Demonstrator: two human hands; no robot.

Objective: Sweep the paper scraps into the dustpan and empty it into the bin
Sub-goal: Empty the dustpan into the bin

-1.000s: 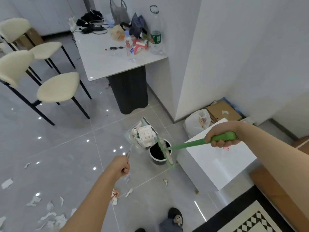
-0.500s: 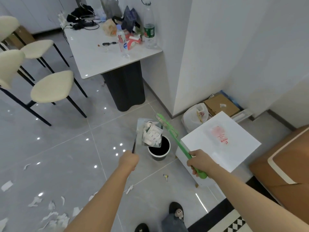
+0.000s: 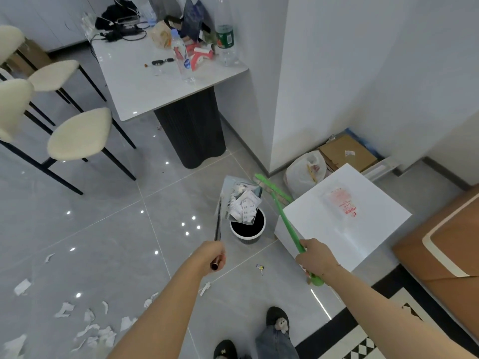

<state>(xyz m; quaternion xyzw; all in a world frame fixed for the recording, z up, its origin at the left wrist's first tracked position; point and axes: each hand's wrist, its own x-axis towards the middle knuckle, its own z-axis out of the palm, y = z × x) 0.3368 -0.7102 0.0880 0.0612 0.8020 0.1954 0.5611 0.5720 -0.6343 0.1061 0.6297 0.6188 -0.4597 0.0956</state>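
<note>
The left hand (image 3: 211, 256) grips the end of the dustpan (image 3: 239, 200) handle; out beyond it the pan hangs tipped over the bin (image 3: 248, 230), paper scraps (image 3: 245, 207) sliding toward its lip. The right hand (image 3: 315, 260) is closed round the green brush (image 3: 281, 207) handle, bristles up past the pan. The scraps look light and fluttery, likely to cling or drift, so a firm hold at the handle end and a steep tilt would serve. More scraps (image 3: 90, 330) lie on the floor (image 3: 103, 242) behind and left of the left hand.
</note>
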